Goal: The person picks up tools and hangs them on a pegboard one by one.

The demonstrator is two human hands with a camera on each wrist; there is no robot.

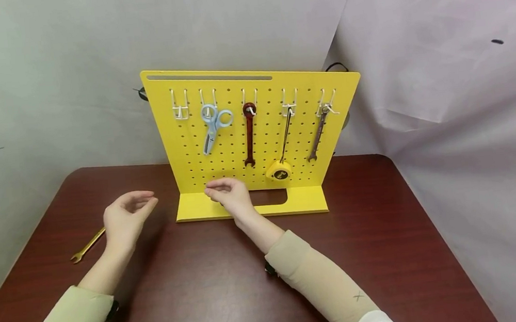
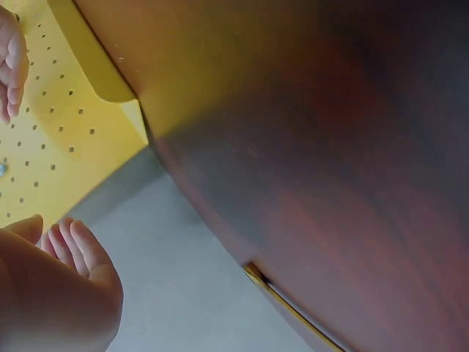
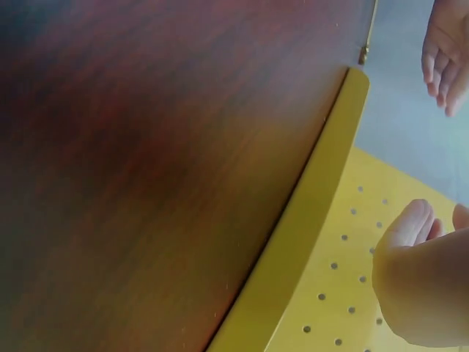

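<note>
My left hand [image 1: 125, 218] is held above the table's left side, fingers relaxed and nothing between them. Close by it, a gold open-ended wrench [image 1: 90, 245] lies on the table, its upper end hidden behind the hand. My right hand [image 1: 231, 197] is in front of the lower part of a yellow pegboard [image 1: 303, 146], fingers loosely bent and holding nothing. On the board's white hooks hang light-blue scissors [image 1: 211, 129], a dark red wrench [image 1: 249, 136], a yellow tape measure [image 1: 279, 171] on a black cord and a silver wrench [image 1: 318, 135]. The leftmost hook [image 1: 180, 111] bears no tool.
The pegboard stands upright on its yellow base [image 1: 306, 200] at the back of a dark red-brown table [image 1: 377, 232]. Behind it hangs a pale cloth backdrop [image 1: 244, 17]. A black cable [image 1: 337, 65] shows behind the board's upper right corner.
</note>
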